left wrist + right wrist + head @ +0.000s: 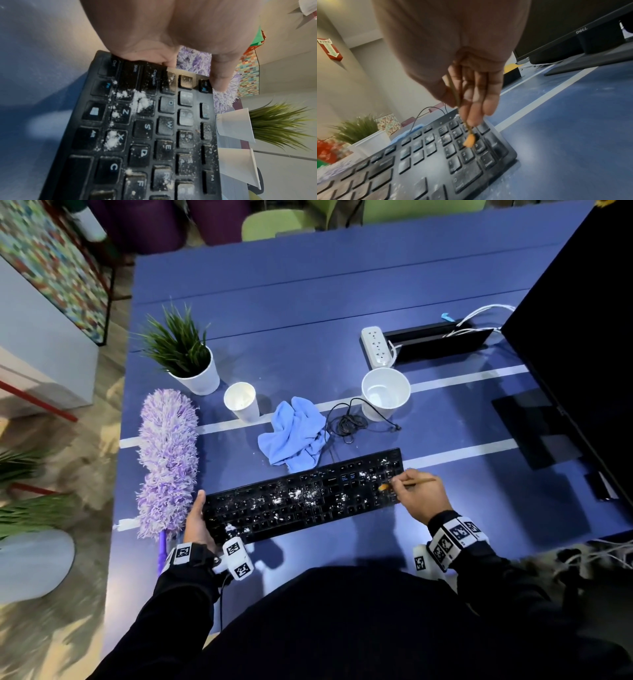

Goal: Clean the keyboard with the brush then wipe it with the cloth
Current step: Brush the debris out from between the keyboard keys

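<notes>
Right now you are working through the brushing step, with wiping not yet begun. Nearest you, the black keyboard (pixel 303 496) is lying across the blue table (pixel 342 302), dotted with white powder, thickest across its middle and left keys. At its nine o'clock end, your left hand (pixel 197 520) is clamping the edge, thumb lying along the far corner, steadying it. At the three o'clock end, your right hand (pixel 419 496) is pinching a thin wooden brush (pixel 404 483) between thumb and fingers, its orange bristle tip hovering at the number pad; whether it is touching the keys is unclear. Your hands are well apart, one at each end.

As a judgement, the next move is calling for short strokes travelling from three o'clock toward nine o'clock, flicking powder out from between keys while your left hand is holding firm.

Just beyond the keyboard, at twelve o'clock, the crumpled blue cloth (pixel 294 436) is waiting, touching a coiled black cable (pixel 349 422). At nine o'clock a purple duster (pixel 168 460) is lying lengthwise.

Farther out, a small white paper cup (pixel 241 401) at eleven o'clock is looking empty apart from faint specks. A wider white cup (pixel 386 393) at one o'clock is also appearing empty. Beyond the small cup, a white pot (pixel 200 376) is holding a green grassy plant. Farthest, a white power strip (pixel 376 347) is sitting near a dark monitor (pixel 582 337).
</notes>
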Action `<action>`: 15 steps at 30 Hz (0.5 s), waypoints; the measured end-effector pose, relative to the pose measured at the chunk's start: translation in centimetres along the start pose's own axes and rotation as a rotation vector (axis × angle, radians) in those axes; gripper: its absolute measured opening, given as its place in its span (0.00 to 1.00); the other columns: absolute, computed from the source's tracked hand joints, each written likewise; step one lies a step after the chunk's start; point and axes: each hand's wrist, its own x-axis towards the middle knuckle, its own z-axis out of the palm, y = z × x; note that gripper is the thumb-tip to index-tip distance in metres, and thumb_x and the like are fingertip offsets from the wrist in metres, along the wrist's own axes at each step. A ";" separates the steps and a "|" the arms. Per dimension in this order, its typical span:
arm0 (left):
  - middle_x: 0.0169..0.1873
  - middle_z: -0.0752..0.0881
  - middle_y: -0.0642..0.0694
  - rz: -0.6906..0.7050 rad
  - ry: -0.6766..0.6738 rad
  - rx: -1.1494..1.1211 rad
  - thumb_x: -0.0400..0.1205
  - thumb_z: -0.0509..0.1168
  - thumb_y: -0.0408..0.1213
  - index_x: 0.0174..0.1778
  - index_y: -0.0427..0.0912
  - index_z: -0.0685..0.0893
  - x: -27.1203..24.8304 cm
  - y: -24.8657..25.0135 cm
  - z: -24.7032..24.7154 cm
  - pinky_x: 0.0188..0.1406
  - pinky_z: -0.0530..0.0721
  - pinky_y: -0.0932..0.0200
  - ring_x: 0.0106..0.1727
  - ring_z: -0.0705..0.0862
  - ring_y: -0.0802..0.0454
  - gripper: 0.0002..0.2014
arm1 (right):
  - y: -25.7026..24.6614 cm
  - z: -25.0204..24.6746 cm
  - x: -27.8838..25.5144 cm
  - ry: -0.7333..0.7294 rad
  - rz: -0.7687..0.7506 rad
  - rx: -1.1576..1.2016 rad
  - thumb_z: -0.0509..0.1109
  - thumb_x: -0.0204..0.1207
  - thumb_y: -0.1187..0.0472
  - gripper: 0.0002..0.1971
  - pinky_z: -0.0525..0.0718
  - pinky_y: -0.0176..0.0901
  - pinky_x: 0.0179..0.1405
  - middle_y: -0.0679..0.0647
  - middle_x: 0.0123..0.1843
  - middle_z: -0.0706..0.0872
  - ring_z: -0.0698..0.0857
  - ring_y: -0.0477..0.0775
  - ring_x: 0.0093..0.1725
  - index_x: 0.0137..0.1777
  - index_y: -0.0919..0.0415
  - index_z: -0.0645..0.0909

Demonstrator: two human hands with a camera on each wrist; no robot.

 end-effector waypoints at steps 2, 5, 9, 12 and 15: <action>0.34 0.92 0.42 -0.004 0.013 0.009 0.83 0.59 0.58 0.33 0.42 0.92 0.1 0.0 -0.2 0.47 0.81 0.47 0.33 0.92 0.45 0.27 | 0.0 -0.8 0.0 0.076 0.056 -0.174 0.59 0.78 0.56 0.13 0.83 0.51 0.51 0.59 0.39 0.89 0.89 0.63 0.45 0.34 0.59 0.79; 0.35 0.93 0.43 0.008 0.014 0.014 0.83 0.59 0.58 0.41 0.43 0.90 0.2 -0.1 -0.2 0.50 0.81 0.46 0.35 0.92 0.45 0.24 | 0.5 -1.6 0.1 0.120 0.102 -0.219 0.56 0.77 0.57 0.17 0.83 0.50 0.49 0.59 0.42 0.90 0.89 0.62 0.46 0.38 0.64 0.84; 0.33 0.92 0.43 -0.006 -0.003 -0.001 0.84 0.58 0.58 0.31 0.42 0.93 0.2 -0.2 0.0 0.43 0.82 0.49 0.33 0.92 0.46 0.28 | -0.3 -0.3 0.0 -0.037 0.022 -0.066 0.68 0.78 0.57 0.10 0.84 0.52 0.58 0.54 0.38 0.91 0.90 0.59 0.45 0.38 0.58 0.85; 0.35 0.93 0.42 0.000 -0.029 -0.021 0.84 0.58 0.58 0.32 0.42 0.93 0.0 -0.2 0.0 0.44 0.85 0.48 0.35 0.92 0.45 0.29 | -0.3 -0.3 -0.1 0.034 0.047 -0.064 0.67 0.79 0.58 0.09 0.84 0.47 0.53 0.58 0.39 0.91 0.89 0.63 0.44 0.38 0.58 0.83; 0.37 0.93 0.41 0.003 -0.027 -0.015 0.83 0.59 0.59 0.30 0.43 0.93 0.1 -0.3 -0.3 0.51 0.82 0.45 0.37 0.92 0.44 0.28 | 0.6 -1.6 0.2 0.143 0.180 -0.195 0.61 0.80 0.59 0.10 0.82 0.50 0.48 0.69 0.46 0.89 0.87 0.71 0.47 0.40 0.61 0.80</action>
